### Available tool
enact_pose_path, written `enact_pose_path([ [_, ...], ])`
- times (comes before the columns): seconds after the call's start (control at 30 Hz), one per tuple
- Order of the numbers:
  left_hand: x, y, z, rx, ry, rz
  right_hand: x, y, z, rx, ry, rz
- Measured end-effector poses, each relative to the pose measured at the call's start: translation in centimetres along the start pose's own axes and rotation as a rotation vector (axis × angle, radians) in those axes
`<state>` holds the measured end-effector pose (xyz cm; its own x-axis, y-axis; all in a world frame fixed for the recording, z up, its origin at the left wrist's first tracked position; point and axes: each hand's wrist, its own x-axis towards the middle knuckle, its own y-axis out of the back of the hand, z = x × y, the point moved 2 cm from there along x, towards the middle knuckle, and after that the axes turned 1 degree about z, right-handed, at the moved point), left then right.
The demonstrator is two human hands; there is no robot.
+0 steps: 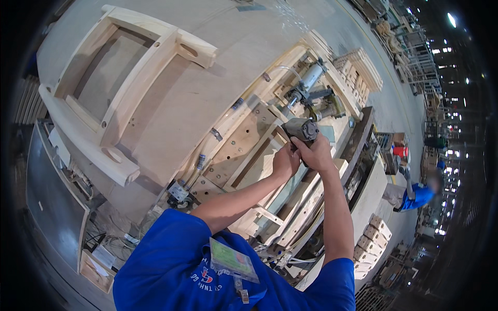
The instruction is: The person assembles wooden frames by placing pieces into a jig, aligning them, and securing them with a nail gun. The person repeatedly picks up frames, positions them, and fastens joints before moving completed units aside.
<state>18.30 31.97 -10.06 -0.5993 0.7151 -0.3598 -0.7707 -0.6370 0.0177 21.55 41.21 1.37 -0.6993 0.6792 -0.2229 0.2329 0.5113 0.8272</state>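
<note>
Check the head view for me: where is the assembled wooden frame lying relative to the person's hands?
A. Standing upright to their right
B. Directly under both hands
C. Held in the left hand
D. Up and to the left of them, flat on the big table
D: the wooden frame lies flat on the table, up and left of the left hand and the right hand, which are at the grey power tool over the jig.

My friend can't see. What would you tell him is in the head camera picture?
A person in a blue shirt reaches both hands over a wooden jig: the right hand grips a grey power tool, and the left hand rests beside it. An assembled pale wooden frame lies on the workbench to the left.
</note>
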Motion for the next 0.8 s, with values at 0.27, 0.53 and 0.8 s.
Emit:
enact_pose_path([
  [0.27,1.6,0.5,0.1,-0.017,0.091,-0.013,2.8,-1.2,1.9,0.033,0.060,-0.095],
  [0.53,1.6,0.8,-0.5,-0.011,0.151,-0.005,2.7,-1.2,1.0,0.149,0.077,-0.108],
  [0.8,1.2,0.8,0.0,-0.020,0.112,-0.036,3.2,-1.9,2.5,-0.002,0.204,-0.077],
])
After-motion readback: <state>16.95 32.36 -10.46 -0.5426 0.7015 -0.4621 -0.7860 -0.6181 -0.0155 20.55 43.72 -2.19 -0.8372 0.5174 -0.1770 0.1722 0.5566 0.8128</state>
